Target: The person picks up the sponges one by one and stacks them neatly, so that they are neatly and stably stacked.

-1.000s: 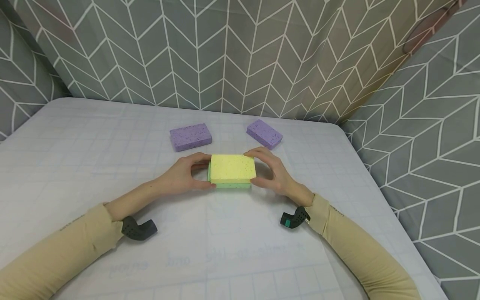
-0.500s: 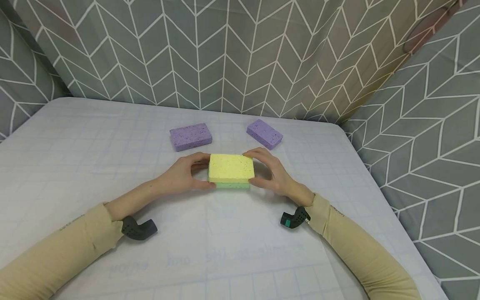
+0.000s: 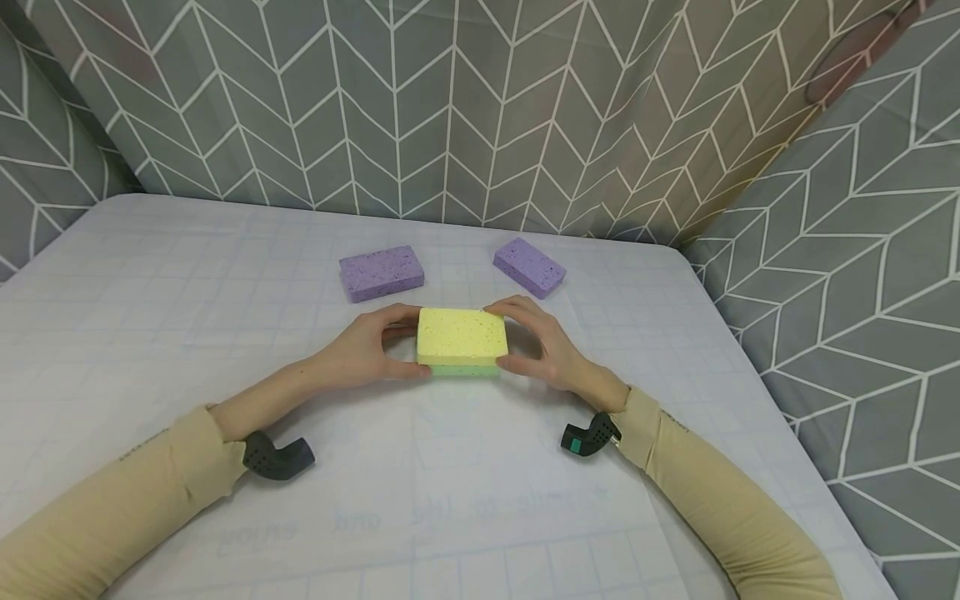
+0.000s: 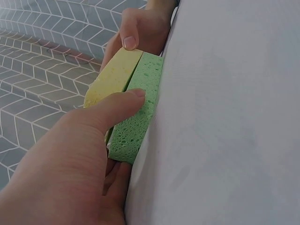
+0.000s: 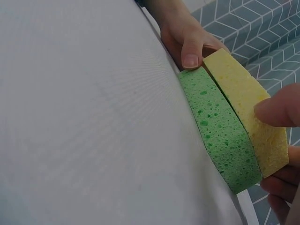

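In the head view a yellow sponge [image 3: 462, 335] lies flat on top of a green sponge [image 3: 465, 371], their edges nearly lined up. The green sponge [image 5: 220, 133] rests on the white tabletop in the right wrist view, with a thin dark seam between it and the yellow sponge [image 5: 248, 112]. My left hand [image 3: 371, 346] grips the green sponge by its left end, thumb on the front side. From the other side my right hand [image 3: 543, 343] pinches the yellow sponge at its right end, thumb in front and fingers behind.
Behind the stack lie two purple sponges, a left purple sponge [image 3: 382, 274] and a right, angled purple sponge [image 3: 529, 267]. The white-covered table [image 3: 225, 300] ends at a grey patterned curtain [image 3: 420, 108]. Faint writing shows on the cover near the front.
The yellow sponge has shifted slightly left over the green one, covering its left edge, and the right hand's fingertips have moved with it. The left hand and purple sponges have stayed put.
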Available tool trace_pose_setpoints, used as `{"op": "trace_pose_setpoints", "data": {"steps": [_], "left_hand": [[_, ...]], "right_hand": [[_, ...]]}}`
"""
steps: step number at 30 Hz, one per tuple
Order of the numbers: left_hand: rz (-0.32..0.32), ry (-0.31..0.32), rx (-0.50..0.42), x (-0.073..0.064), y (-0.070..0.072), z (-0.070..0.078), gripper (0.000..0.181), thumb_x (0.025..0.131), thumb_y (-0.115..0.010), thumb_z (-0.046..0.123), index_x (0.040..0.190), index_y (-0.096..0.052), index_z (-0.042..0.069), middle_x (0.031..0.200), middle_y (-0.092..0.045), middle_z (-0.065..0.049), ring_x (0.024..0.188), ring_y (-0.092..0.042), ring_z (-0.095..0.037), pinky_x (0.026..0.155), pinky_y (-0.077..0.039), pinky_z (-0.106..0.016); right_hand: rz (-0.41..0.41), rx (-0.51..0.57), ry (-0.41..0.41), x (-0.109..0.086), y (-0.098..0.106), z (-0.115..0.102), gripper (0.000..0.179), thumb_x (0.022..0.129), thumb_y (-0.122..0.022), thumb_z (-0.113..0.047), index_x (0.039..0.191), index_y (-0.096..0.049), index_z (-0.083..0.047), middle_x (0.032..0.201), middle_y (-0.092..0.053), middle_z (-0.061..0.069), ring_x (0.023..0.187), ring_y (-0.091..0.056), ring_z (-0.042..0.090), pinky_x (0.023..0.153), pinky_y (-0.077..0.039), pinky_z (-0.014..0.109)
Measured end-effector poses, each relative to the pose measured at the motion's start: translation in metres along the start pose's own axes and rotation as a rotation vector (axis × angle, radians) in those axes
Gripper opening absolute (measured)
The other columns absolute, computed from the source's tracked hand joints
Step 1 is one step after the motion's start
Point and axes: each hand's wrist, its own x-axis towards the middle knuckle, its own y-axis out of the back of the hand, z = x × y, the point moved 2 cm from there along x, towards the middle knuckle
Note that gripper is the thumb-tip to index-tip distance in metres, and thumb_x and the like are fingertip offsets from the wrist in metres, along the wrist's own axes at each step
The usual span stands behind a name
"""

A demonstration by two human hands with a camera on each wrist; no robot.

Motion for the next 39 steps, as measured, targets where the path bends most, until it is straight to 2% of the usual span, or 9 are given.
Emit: {"op": "trace_pose_setpoints", "data": {"steps": [24, 34, 39], "left_hand": [[-0.003, -0.001, -0.007, 0.0005, 0.0003, 0.0008, 0.081, 0.073, -0.091, 0.022, 0.141, -0.050, 0.004, 0.141, -0.056, -0.010, 0.131, -0.055, -0.027, 0.116, -0.043, -0.038], [-0.001, -0.016, -0.042, 0.0015, 0.0042, 0.0018, 0.082, 0.074, -0.091, 0.023, 0.142, -0.049, 0.007, 0.141, -0.056, -0.006, 0.130, -0.055, -0.023, 0.116, -0.043, -0.034], [0.016, -0.035, -0.052, 0.0014, 0.0066, 0.0036, 0.080, 0.077, -0.088, 0.023, 0.144, -0.048, 0.006, 0.142, -0.054, -0.007, 0.130, -0.054, -0.023, 0.115, -0.045, -0.032]], "right_hand": [[-0.033, 0.009, -0.012, 0.0002, 0.0005, 0.0002, 0.061, 0.083, -0.066, -0.026, 0.138, -0.055, -0.003, 0.133, -0.058, 0.010, 0.128, -0.049, 0.024, 0.116, -0.037, 0.046], [-0.048, 0.021, -0.036, 0.0031, 0.0012, -0.0002, 0.060, 0.083, -0.066, -0.026, 0.138, -0.055, -0.005, 0.133, -0.058, 0.009, 0.127, -0.049, 0.023, 0.115, -0.038, 0.046], [-0.052, 0.029, -0.047, 0.0045, 0.0010, 0.0006, 0.060, 0.083, -0.065, -0.027, 0.138, -0.055, -0.005, 0.133, -0.058, 0.009, 0.127, -0.049, 0.023, 0.116, -0.037, 0.046]]}}
